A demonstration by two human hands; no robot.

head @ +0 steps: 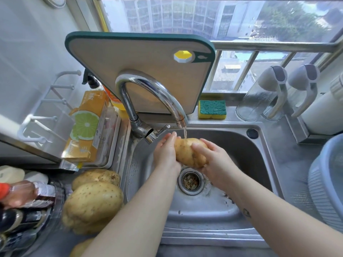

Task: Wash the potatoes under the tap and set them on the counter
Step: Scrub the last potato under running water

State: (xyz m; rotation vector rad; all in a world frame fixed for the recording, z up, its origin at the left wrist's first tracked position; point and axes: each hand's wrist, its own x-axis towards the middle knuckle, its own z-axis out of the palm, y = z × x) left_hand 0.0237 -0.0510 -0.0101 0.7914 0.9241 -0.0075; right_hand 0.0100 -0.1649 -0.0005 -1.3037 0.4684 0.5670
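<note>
While rinsing, potato (189, 152) over drain (191, 180).

Wide window (213, 17) across far wall, daylight coming in, buildings and trees outside. Horizontal metal window rail with vertical bars (278, 45) on far right. White tiled wall (24, 43) on left, with white wall-mounted hook rack (46, 104). Grey stainless steel counter (289, 160) runs right and near. Beige rectangular cutting board with dark green rim (148, 58) stands upright against the window. Yellow-and-green sponge (212, 109) on far ledge, right of board. Two clear glass jugs with grey handles (274, 93) lie tilted at far right. Orange cardboard box with lime print (87, 125) on left.
</note>
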